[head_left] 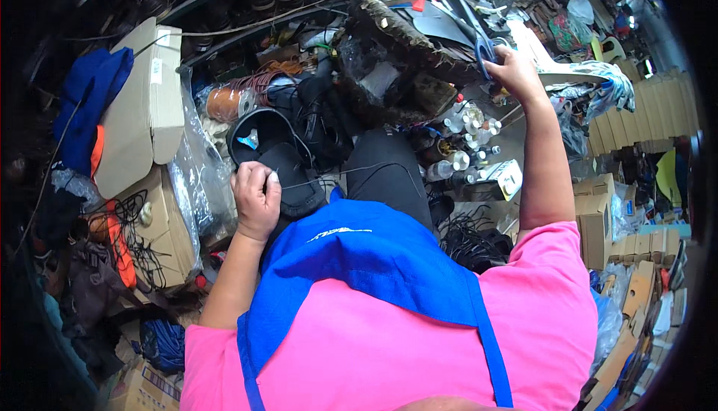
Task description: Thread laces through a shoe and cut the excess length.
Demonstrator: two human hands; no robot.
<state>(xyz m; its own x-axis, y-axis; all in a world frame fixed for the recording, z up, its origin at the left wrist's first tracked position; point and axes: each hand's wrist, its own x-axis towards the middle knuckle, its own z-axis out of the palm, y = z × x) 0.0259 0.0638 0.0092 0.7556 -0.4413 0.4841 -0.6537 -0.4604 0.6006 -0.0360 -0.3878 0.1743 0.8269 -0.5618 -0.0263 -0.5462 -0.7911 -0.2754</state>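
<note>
The left hand (256, 200) was closed on a black shoe (288, 172) in the lap; the right hand (514, 69), up and far right, gripped blue-handled scissors (479, 33) on the cluttered bench (396, 29); a thread (351, 170) ran rightward from the shoe.

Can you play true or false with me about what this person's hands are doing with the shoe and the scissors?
1. The left hand rests on a black shoe on the lap. True.
2. The right hand is tucked under the blue apron. False: it reaches out to the cluttered workbench, far from the apron.
3. The right hand is at a pair of blue-handled scissors. True.
4. Both hands hold the shoe. False: only the left hand touches it.
5. A thin thread runs from the left hand's grip. True.
6. The small bottles stand left of the shoe. False: they stand to its right, below the right hand.
</note>
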